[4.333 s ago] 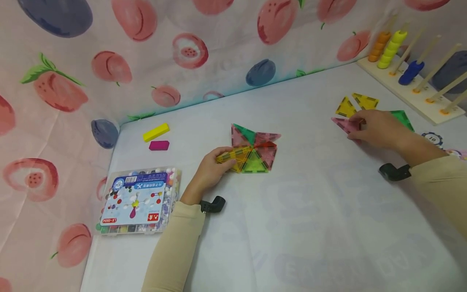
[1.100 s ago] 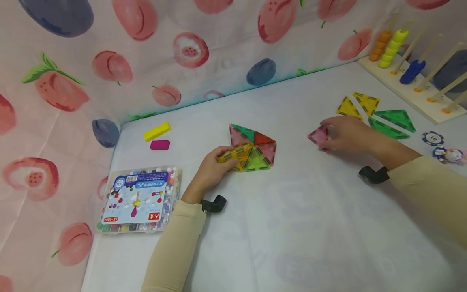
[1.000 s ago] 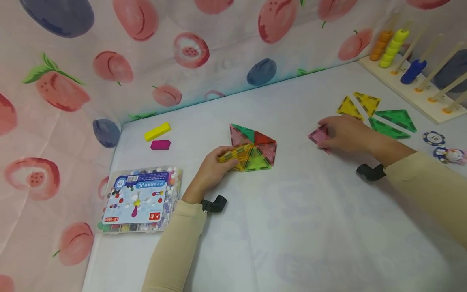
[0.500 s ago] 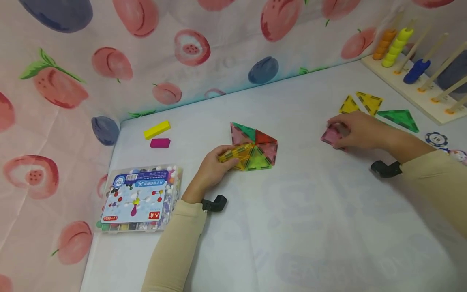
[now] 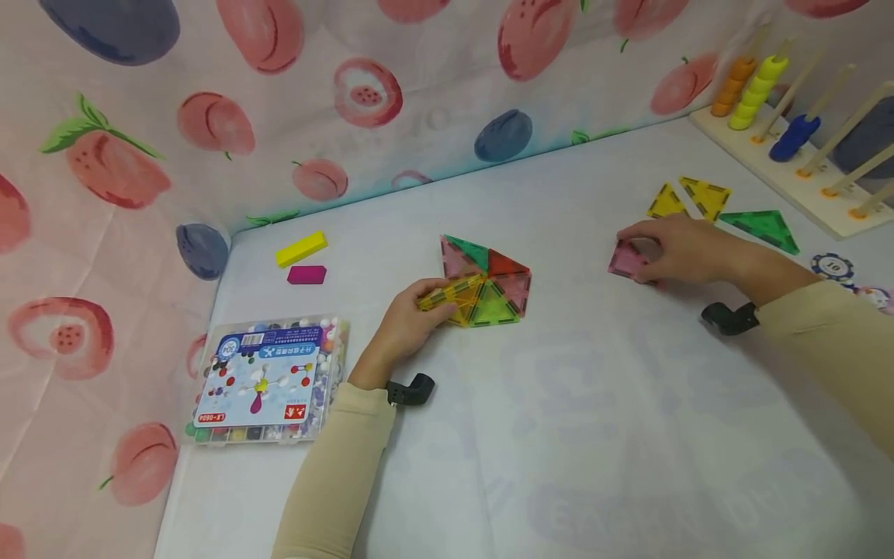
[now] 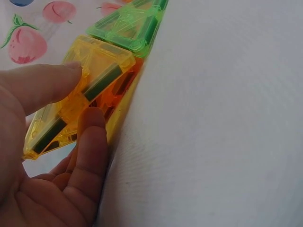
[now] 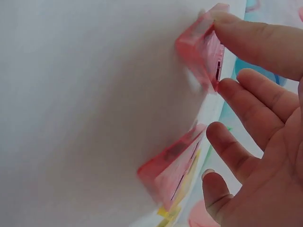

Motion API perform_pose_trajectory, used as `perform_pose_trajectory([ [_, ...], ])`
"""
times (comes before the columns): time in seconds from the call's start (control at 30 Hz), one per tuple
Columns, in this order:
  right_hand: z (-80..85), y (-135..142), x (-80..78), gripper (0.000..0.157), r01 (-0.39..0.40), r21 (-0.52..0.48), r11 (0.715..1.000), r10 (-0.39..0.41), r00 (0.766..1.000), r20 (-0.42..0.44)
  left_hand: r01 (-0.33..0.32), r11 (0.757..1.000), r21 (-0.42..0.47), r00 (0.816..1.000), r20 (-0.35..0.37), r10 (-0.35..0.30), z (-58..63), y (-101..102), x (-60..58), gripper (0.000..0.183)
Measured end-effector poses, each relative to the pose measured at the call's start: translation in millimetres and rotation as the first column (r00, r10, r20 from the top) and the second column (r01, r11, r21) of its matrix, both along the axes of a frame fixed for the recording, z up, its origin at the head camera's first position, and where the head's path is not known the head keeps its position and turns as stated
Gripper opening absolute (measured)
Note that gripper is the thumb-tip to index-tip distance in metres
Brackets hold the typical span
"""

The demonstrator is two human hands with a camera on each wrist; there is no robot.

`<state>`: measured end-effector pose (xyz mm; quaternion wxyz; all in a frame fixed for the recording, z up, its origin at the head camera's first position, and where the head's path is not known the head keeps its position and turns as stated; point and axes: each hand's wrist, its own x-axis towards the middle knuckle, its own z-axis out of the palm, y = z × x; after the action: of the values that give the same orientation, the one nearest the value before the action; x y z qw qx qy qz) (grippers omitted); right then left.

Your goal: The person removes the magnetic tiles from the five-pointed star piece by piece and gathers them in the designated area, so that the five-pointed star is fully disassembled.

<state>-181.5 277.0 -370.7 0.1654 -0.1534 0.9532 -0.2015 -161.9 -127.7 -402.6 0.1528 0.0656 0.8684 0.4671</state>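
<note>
My left hand (image 5: pixel 403 320) pinches a yellow triangular magnetic tile (image 5: pixel 457 295) at the left side of a flat fan of joined triangles. In the fan are a green-teal tile (image 5: pixel 471 250), a red tile (image 5: pixel 504 264), pink tiles and a lime-green tile (image 5: pixel 493 305). In the left wrist view the thumb presses on the yellow tile (image 6: pixel 105 59), fingers beneath. My right hand (image 5: pixel 687 248) holds a pink magnetic tile (image 5: pixel 626 259) by its edge, at the right. In the right wrist view a second pink tile (image 7: pixel 175 168) lies below the pinched one (image 7: pixel 194 45), apart from it.
Yellow triangles (image 5: pixel 707 197) and a green triangle (image 5: pixel 764 227) lie beyond the right hand. A peg board with beads (image 5: pixel 775 147) stands at back right, a poker chip (image 5: pixel 833 268) in front. At left are a bead box (image 5: pixel 261 384), a yellow block (image 5: pixel 301 248) and a magenta block (image 5: pixel 306 275).
The pink triangle sticking out of the fan's upper right is gone from there. My right hand went left with a pink tile, back right, then slightly left. My left hand kept its hold.
</note>
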Motion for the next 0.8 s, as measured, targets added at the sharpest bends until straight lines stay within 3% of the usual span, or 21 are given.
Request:
perform_pose_trajectory([
  [0.3,21.1,-44.5,10.1,0.055,0.036,-0.149,0.988,-0.041,0.999,-0.034,0.086,0.996,0.017,0.995,0.049,-0.087,6.2,-6.2,-4.8,0.038],
  [0.43,14.6,-75.8,7.7,0.052,-0.026,-0.191,0.981,0.027,1.0,0.007,0.12,0.992,0.035,0.988,0.093,-0.123,8.5,-9.3,-12.6,0.042],
  [0.5,9.2,-90.8,9.6,0.051,-0.076,-0.216,0.974,0.085,0.996,0.034,0.09,0.995,0.038,0.992,0.089,-0.094,8.5,-8.4,-16.7,0.048],
  [0.6,1.9,-110.9,18.8,0.053,-0.148,-0.23,0.962,0.166,0.984,0.062,-0.017,0.998,0.06,0.997,0.07,0.013,7.1,-7.5,-20.5,0.059],
  [0.7,-2.2,-125.8,32.7,0.054,-0.2,-0.219,0.955,0.216,0.975,0.051,-0.118,0.989,0.092,0.992,0.066,0.112,6.0,-6.6,-22.2,0.066],
  [0.8,-1.6,-136.8,46.3,0.056,-0.239,-0.21,0.948,0.249,0.968,0.019,-0.165,0.981,0.104,0.985,0.067,0.158,6.9,-6.9,-22.3,0.068],
])
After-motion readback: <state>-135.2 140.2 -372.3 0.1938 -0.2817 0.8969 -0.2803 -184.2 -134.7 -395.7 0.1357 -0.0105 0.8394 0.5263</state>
